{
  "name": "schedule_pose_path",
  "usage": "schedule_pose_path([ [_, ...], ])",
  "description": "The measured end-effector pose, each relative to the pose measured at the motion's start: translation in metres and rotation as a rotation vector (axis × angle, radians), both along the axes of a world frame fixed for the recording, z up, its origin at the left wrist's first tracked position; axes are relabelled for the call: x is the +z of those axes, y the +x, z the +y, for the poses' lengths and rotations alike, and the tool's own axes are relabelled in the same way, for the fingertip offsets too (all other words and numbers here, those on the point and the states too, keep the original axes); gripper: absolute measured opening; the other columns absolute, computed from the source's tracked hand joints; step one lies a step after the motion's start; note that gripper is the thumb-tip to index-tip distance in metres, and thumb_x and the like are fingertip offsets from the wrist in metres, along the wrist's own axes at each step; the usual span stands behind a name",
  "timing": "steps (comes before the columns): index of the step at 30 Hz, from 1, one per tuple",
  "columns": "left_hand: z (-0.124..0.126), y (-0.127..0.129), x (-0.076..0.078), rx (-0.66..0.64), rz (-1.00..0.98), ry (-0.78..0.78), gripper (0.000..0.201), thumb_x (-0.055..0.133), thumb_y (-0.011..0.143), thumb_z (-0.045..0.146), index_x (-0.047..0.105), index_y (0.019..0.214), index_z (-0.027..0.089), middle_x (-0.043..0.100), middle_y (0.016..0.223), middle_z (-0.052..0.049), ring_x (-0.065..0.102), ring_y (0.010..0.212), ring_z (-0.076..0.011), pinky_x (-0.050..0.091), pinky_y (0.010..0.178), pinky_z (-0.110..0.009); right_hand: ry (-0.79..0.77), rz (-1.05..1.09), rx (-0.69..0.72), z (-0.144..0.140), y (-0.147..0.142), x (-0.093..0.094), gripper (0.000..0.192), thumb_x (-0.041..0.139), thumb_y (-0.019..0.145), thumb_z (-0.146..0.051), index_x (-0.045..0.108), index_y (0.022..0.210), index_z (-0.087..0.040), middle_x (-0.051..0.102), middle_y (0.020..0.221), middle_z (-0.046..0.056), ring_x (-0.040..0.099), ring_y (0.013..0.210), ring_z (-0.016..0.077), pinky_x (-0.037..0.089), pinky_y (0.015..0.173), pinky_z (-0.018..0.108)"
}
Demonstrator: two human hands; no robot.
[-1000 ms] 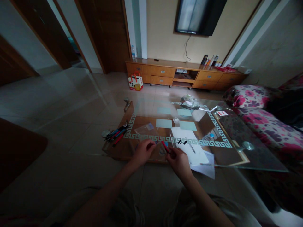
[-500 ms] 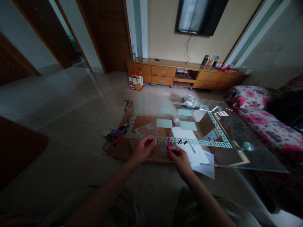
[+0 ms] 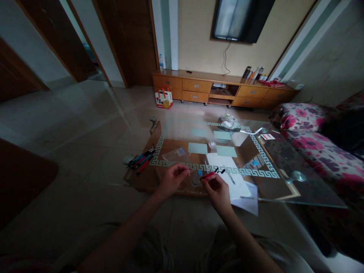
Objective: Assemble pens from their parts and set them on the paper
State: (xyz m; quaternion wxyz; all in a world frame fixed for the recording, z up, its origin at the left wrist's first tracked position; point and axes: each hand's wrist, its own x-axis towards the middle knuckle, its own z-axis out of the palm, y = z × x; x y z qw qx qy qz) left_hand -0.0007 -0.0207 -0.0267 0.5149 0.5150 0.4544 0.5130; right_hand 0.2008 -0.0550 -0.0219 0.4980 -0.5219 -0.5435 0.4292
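A short red pen barrel lies nearly level in the right hand, pinched between thumb and fingertips, its free end pointing toward 10 o'clock, over the near edge of the glass table. Just to its 9 o'clock the left hand is curled, its fingertips pressed together as if nipping something small; what they hold is too small to tell. The two hands sit close but apart. At 2 o'clock from the barrel, two small black caps rest on a white sheet of paper. At 9 o'clock, beyond the left hand, a bundle of pens lies at the table's left edge. Pale blue cards lie at 12 o'clock, and farther along a crumpled plastic bag sits near the far edge.
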Motion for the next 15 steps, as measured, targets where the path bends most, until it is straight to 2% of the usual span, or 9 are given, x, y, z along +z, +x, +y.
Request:
schedule_pose_path([
  [3, 0.0, 0.0, -0.002, -0.001, -0.009, -0.006, 0.024, 0.073, 0.081, 0.037, 0.065, 0.088, 0.015, 0.07, 0.082, -0.004, 0.067, 0.076, -0.0159, 0.055, 0.075, -0.029, 0.028, -0.22, 0.008, -0.004, 0.002, 0.001, 0.018, 0.069, 0.083, -0.037, 0.065, 0.087, -0.019, 0.065, 0.074, 0.001, 0.056, 0.062, 0.0139, 0.043, 0.06, 0.025],
  [6, 0.0, 0.001, -0.002, -0.002, -0.007, -0.008, 0.025, 0.073, 0.081, 0.038, 0.065, 0.089, 0.015, 0.071, 0.083, -0.005, 0.068, 0.076, -0.0162, 0.055, 0.075, -0.029, 0.014, -0.23, -0.001, -0.005, 0.002, 0.002, 0.019, 0.069, 0.083, -0.037, 0.065, 0.086, -0.019, 0.066, 0.074, 0.002, 0.057, 0.063, 0.0147, 0.043, 0.06, 0.026],
  [10, 0.0, 0.0, 0.001, 0.005, -0.007, -0.015, 0.026, 0.074, 0.08, 0.038, 0.066, 0.09, 0.015, 0.072, 0.082, -0.004, 0.068, 0.076, -0.0161, 0.055, 0.075, -0.029, -0.158, 0.088, 0.075, -0.001, -0.001, -0.002, 0.025, 0.074, 0.078, -0.039, 0.065, 0.089, -0.018, 0.068, 0.08, 0.003, 0.058, 0.067, 0.015, 0.043, 0.06, 0.025],
  [13, -0.001, 0.0, 0.001, -0.002, -0.009, -0.015, 0.026, 0.073, 0.081, 0.038, 0.067, 0.09, 0.014, 0.072, 0.082, -0.005, 0.068, 0.075, -0.0161, 0.055, 0.075, -0.028, -0.351, 0.36, 0.161, 0.001, -0.003, -0.009, 0.032, 0.076, 0.076, -0.038, 0.066, 0.1, -0.019, 0.067, 0.079, 0.001, 0.053, 0.06, 0.011, 0.038, 0.056, 0.022],
  [15, -0.001, 0.0, 0.0, -0.013, -0.016, -0.016, 0.025, 0.073, 0.082, 0.038, 0.068, 0.089, 0.014, 0.072, 0.082, -0.005, 0.068, 0.074, -0.0158, 0.055, 0.075, -0.028, -0.407, 0.442, 0.178, 0.0, -0.004, -0.012, 0.033, 0.076, 0.076, -0.037, 0.067, 0.103, -0.02, 0.067, 0.078, 0.0, 0.051, 0.058, 0.0093, 0.036, 0.055, 0.021],
])
